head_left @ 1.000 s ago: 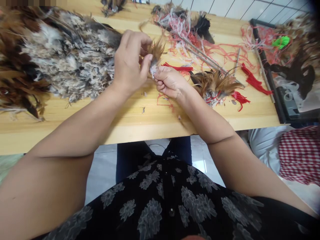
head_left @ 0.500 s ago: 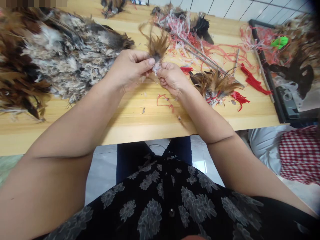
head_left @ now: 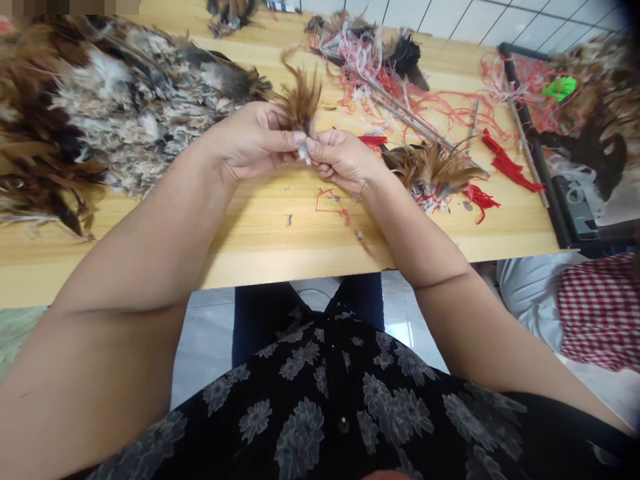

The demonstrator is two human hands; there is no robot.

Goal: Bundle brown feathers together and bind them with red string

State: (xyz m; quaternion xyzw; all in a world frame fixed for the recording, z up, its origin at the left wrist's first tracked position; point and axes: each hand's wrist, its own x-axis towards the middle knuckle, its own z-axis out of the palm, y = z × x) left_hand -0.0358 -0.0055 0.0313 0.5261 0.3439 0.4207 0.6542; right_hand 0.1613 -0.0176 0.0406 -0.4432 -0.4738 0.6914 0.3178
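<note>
Brown feathers (head_left: 30, 167) crowd the far left of the pale wooden worktop (head_left: 280, 257), some dark and glossy. Against them lies a broad heap of grey and white feathers (head_left: 135, 120), downy in the middle and darker toward the hands. A small dark cluster (head_left: 233, 13) sits at the back edge.

Next comes the left hand (head_left: 255, 140), its thumb and fingers pinching a small brown feather tuft (head_left: 303, 100) near its base. The tuft is at the centre, above the worktop, with its brown tips fanning toward the back and its whitish root end between both hands. The right hand (head_left: 343, 160) is curled, thumb and forefinger pinching that pale root end from the other side; the two hands meet closely there.

Nearer the front edge lies a loose red thread (head_left: 333, 200). Red strands (head_left: 373, 141) show just behind the right hand. Farther back spreads a tangle of pink and white strips (head_left: 355, 57), with thin sticks (head_left: 407, 117) slanting away from it. Beside the right forearm rests a larger brown feather bundle (head_left: 433, 167), then a red tassel (head_left: 510, 160), and finally a black-rimmed tray (head_left: 553, 200) holding more feathers and a bright green piece (head_left: 560, 88).
</note>
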